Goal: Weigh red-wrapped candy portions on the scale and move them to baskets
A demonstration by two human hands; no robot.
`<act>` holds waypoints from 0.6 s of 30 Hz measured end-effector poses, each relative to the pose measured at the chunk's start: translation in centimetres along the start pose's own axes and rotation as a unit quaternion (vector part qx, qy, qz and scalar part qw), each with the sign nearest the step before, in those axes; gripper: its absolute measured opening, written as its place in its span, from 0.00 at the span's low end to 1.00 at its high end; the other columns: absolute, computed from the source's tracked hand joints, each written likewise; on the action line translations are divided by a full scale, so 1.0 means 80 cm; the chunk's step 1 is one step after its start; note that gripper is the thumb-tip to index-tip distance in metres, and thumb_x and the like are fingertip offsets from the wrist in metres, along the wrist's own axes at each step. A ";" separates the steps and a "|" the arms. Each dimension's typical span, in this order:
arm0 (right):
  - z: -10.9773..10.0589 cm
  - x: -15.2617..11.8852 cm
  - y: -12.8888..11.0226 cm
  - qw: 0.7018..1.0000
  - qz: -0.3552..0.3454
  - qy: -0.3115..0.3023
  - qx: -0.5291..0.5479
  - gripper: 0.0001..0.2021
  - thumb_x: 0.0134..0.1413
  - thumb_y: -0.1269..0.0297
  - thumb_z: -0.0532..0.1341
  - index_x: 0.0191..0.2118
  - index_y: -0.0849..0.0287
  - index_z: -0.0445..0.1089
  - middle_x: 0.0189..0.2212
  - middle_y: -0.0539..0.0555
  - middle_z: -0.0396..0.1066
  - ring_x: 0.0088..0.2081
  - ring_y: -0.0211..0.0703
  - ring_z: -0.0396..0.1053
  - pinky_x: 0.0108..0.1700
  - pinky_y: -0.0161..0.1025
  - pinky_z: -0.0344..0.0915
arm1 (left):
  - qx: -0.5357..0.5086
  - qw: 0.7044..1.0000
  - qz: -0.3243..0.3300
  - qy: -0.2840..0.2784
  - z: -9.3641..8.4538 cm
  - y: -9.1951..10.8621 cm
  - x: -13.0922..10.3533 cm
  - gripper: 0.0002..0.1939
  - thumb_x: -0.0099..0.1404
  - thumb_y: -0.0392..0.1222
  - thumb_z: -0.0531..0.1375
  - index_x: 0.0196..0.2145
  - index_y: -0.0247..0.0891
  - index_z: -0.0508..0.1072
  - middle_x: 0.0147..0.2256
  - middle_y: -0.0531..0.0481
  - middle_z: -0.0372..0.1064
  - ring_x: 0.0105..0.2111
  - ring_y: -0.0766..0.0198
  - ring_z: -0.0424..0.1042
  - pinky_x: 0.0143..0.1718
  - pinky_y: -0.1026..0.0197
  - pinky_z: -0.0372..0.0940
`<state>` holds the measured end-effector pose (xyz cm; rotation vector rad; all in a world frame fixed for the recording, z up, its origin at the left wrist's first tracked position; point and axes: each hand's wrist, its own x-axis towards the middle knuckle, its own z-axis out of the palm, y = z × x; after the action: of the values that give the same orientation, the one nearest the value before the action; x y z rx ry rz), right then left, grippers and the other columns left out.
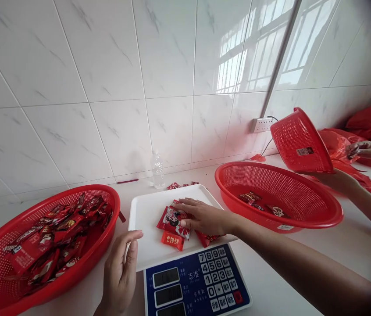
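Observation:
My right hand (pixel 203 216) lies palm down over a few red snack packets (pixel 172 220) on the white tray (pixel 144 210) of a weighing scale. Its fingers are stretched out on the packets rather than wrapped round them. A small orange-red packet (pixel 172 240) lies just in front, and another red packet (pixel 207 238) shows partly under the wrist. At the tray's left edge, my left hand (pixel 119 267) is held sideways with thumb and fingers apart and nothing in it. Below the tray is the scale's blue keypad panel (pixel 195 283); its displays look dark.
A red basket (pixel 115 210) full of packets stands left. To the right, another red basket (pixel 225 175) holds several packets. Above it, a co-worker's hand (pixel 340 177) supports a tilted red basket (pixel 299 140). A clear bottle (pixel 157 170) stands by the tiled wall, with a socket strip (pixel 262 124) farther right.

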<state>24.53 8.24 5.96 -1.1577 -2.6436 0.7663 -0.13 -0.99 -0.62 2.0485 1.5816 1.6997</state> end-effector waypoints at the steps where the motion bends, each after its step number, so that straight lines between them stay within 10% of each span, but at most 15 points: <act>1: 0.002 -0.002 -0.004 1.000 -0.004 -0.002 -0.006 0.34 0.59 0.41 0.50 0.66 0.52 0.50 0.67 0.57 0.44 0.68 0.54 0.36 0.65 0.56 0.39 | 0.002 1.000 0.001 -0.001 0.000 0.001 0.000 0.13 0.69 0.45 0.51 0.40 0.40 0.72 0.37 0.47 0.76 0.39 0.62 0.76 0.38 0.64 0.71; 13: 0.004 -0.002 -0.018 0.991 -0.107 -0.067 -0.040 0.27 0.52 0.54 0.64 0.59 0.43 0.63 0.67 0.52 0.44 0.68 0.57 0.33 0.64 0.63 0.32 | 0.021 1.000 -0.007 -0.016 -0.001 -0.004 -0.003 0.13 0.69 0.45 0.50 0.40 0.40 0.72 0.38 0.46 0.76 0.40 0.61 0.75 0.38 0.63 0.71; 18: -0.016 -0.036 -0.001 0.997 -0.067 -0.032 0.011 0.32 0.52 0.56 0.64 0.63 0.47 0.57 0.67 0.54 0.46 0.66 0.54 0.43 0.63 0.53 0.48 | 0.022 1.000 0.014 -0.007 -0.003 0.000 -0.002 0.12 0.69 0.43 0.50 0.39 0.40 0.72 0.37 0.47 0.76 0.39 0.62 0.76 0.40 0.64 0.71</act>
<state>26.88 6.63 7.25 -0.9533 -2.7249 0.8182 -0.26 -1.24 -0.63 2.1078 1.6080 1.6701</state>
